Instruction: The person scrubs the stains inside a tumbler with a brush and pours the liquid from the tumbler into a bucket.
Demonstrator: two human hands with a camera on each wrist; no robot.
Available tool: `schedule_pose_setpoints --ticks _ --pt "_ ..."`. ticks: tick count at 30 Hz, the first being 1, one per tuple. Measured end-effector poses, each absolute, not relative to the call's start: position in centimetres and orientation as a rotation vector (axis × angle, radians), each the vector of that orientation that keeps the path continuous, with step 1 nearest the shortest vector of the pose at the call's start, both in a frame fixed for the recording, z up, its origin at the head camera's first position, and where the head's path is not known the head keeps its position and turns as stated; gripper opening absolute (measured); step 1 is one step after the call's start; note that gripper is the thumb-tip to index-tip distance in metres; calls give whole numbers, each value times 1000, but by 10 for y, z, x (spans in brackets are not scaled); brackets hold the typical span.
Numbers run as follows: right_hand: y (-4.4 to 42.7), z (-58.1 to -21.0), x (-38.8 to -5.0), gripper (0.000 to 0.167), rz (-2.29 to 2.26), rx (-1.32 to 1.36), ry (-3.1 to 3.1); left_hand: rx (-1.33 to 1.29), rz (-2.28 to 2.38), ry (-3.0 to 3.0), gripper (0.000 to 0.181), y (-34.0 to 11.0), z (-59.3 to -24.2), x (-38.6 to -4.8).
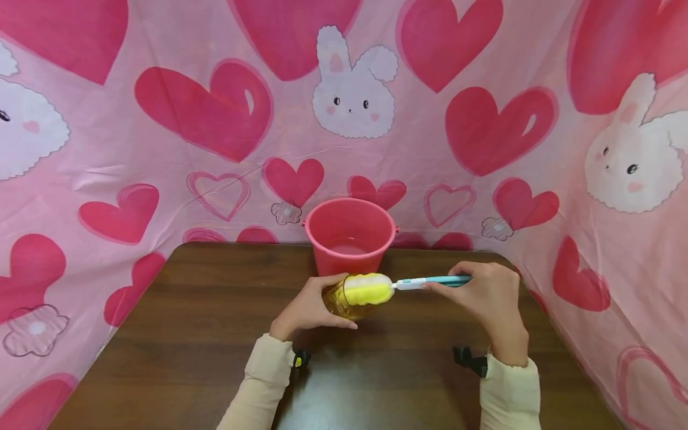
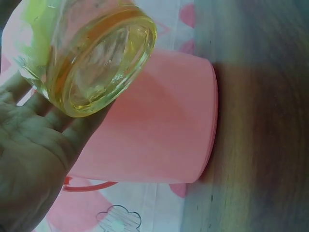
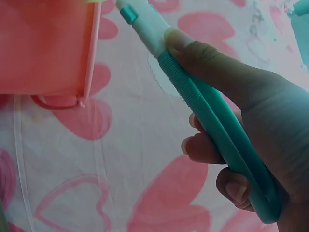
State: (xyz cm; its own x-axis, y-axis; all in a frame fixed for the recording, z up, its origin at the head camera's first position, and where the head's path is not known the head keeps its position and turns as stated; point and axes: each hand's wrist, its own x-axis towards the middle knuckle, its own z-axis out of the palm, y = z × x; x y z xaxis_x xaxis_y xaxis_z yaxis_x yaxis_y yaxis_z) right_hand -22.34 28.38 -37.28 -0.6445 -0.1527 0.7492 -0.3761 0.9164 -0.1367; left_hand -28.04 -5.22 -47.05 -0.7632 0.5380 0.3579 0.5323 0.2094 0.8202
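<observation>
My left hand (image 1: pixel 312 306) grips an amber glass cup (image 1: pixel 334 300) that lies tilted on its side in the air, its mouth toward the right. In the left wrist view the thick round base of the cup (image 2: pixel 108 63) faces the camera. A bottle brush with a yellow and white sponge head (image 1: pixel 369 289) reaches partly into the cup. My right hand (image 1: pixel 491 292) holds the brush by its teal and white handle (image 1: pixel 443 280). In the right wrist view the thumb lies along the handle (image 3: pixel 212 116) and the fingers curl round it.
Behind the hands a pink bucket (image 1: pixel 349 257) stands at the far edge of the brown wooden table (image 1: pixel 215 334), with what looks like water inside. A pink cloth (image 1: pixel 333 161) with hearts and rabbits hangs behind and at both sides.
</observation>
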Motion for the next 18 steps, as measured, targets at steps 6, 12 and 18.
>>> schedule_pose_setpoints --ticks 6,12,18 --pt "271 -374 -225 45 322 461 -2248 1083 1675 2440 80 -53 -470 -283" --pt "265 -378 -226 49 357 530 -2268 1062 1672 2449 81 -63 -468 -282" --pt "277 -380 -229 37 405 519 -2318 1073 1644 2451 83 -63 -466 -279"
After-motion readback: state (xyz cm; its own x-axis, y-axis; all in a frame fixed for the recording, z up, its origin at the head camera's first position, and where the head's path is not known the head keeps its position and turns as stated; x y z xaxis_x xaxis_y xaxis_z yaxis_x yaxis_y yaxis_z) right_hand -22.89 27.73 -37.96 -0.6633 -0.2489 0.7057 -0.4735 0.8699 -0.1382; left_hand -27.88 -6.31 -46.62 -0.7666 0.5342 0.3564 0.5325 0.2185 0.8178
